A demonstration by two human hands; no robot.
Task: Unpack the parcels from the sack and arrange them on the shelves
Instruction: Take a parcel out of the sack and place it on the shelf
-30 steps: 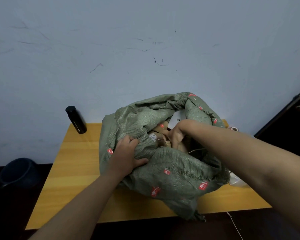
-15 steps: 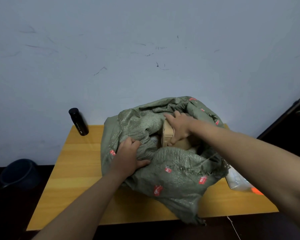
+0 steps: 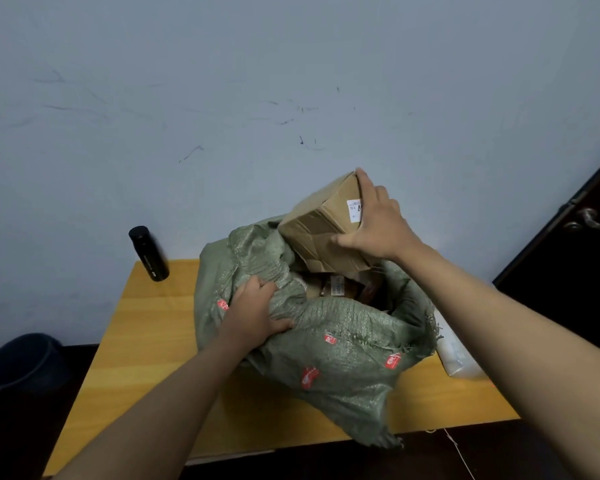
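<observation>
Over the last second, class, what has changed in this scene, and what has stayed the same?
The right hand, which was reaching inside the sack, took hold of a box and has lifted it up out of the opening, tilted. The left hand still grips the sack's rim. The sack, the bottle and the table have stayed put.

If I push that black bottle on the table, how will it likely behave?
The black bottle stands upright, tall and narrow on the wooden table, so a high push would probably tip it. Being cylindrical, it would likely roll afterwards. Its smooth surface may be somewhat slippery.
</observation>
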